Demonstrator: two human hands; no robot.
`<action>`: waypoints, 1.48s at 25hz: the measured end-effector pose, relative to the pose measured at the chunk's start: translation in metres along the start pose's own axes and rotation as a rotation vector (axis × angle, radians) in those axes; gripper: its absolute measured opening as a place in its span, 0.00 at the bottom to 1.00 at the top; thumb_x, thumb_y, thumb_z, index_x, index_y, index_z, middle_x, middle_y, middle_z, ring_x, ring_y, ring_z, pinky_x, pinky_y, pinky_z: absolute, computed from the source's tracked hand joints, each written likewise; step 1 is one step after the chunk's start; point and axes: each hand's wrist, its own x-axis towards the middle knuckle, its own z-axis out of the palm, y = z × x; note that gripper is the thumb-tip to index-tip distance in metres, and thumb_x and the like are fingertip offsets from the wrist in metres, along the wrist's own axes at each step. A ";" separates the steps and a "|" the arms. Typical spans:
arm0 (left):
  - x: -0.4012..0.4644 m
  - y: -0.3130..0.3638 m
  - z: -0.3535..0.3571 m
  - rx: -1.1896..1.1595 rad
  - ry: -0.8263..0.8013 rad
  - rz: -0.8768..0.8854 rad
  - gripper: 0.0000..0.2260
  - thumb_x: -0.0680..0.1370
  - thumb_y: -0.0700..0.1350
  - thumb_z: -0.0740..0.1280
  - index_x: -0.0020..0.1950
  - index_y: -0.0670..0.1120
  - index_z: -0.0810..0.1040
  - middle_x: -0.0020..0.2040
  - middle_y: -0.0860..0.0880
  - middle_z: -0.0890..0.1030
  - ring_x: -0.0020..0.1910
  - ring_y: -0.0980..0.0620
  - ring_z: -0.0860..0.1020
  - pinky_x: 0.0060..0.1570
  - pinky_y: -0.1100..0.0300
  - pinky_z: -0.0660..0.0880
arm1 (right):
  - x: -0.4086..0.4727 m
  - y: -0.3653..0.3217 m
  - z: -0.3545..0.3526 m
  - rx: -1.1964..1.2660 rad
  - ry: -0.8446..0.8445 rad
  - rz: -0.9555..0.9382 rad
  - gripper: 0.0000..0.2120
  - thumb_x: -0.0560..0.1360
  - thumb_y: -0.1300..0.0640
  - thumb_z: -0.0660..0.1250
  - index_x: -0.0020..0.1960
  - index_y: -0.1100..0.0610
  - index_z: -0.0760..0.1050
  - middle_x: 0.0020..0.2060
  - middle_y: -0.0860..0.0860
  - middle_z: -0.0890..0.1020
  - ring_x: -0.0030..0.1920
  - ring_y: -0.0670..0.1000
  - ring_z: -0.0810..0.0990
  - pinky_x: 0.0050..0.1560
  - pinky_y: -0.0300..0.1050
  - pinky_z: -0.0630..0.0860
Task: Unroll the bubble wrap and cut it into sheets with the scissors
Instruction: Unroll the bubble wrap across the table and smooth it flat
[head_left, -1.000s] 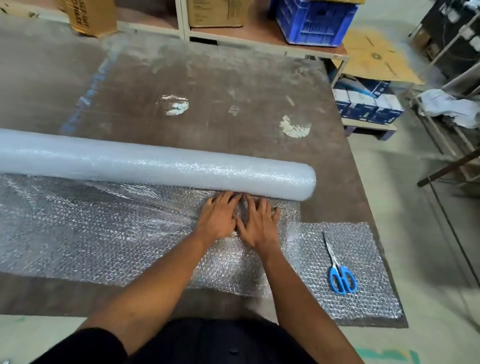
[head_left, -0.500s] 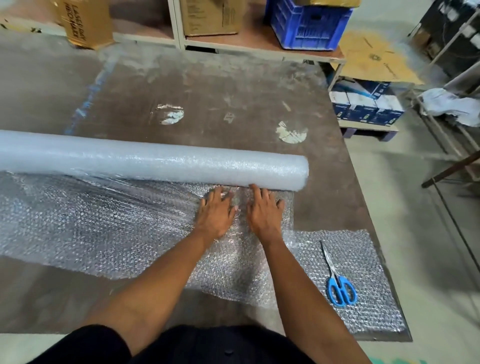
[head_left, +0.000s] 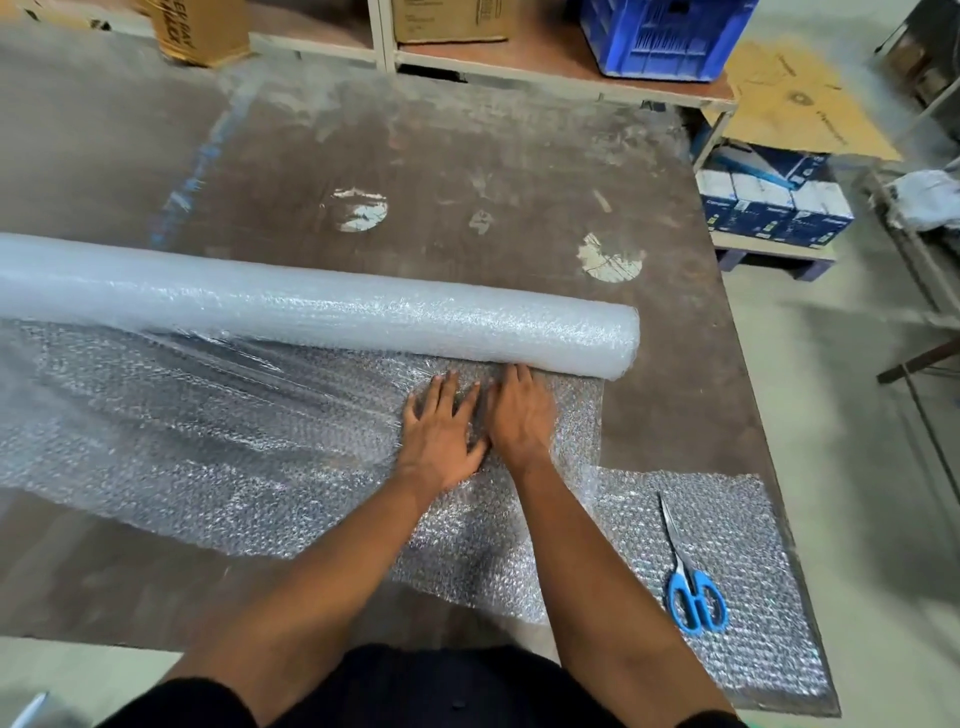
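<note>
hands: left (head_left: 441, 436), right (head_left: 519, 415) flat, grip released | on unrolled bubble wrap (head_left: 208, 447) | blue crate (head_left: 660, 36) contents unclear

Both arms reach forward, left hand (head_left: 441, 431) and right hand (head_left: 519, 415) side by side, palms down, fingers spread flat, thumbs nearly touching.

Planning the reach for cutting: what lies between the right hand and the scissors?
In the head view, only flat bubble wrap lies between the right hand and the scissors; nothing else.
</note>
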 end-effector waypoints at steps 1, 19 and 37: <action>0.000 -0.001 0.000 -0.035 -0.012 -0.008 0.39 0.82 0.68 0.51 0.86 0.54 0.38 0.86 0.45 0.36 0.85 0.42 0.39 0.81 0.31 0.46 | 0.005 -0.006 -0.003 -0.006 -0.004 0.026 0.24 0.88 0.43 0.50 0.67 0.57 0.76 0.63 0.56 0.81 0.63 0.58 0.77 0.68 0.57 0.74; 0.023 -0.096 -0.053 0.172 0.012 -0.297 0.41 0.77 0.77 0.52 0.84 0.55 0.57 0.84 0.36 0.56 0.83 0.33 0.54 0.79 0.32 0.49 | 0.031 -0.075 0.011 0.049 -0.137 -0.268 0.23 0.88 0.45 0.54 0.77 0.56 0.67 0.71 0.56 0.76 0.70 0.57 0.73 0.74 0.58 0.68; -0.009 -0.351 -0.094 -0.025 0.136 -0.289 0.34 0.82 0.49 0.69 0.82 0.36 0.60 0.78 0.33 0.64 0.77 0.34 0.63 0.78 0.41 0.64 | 0.041 -0.331 0.090 -0.143 -0.112 -0.103 0.25 0.87 0.47 0.54 0.79 0.59 0.63 0.66 0.60 0.81 0.66 0.64 0.78 0.67 0.59 0.72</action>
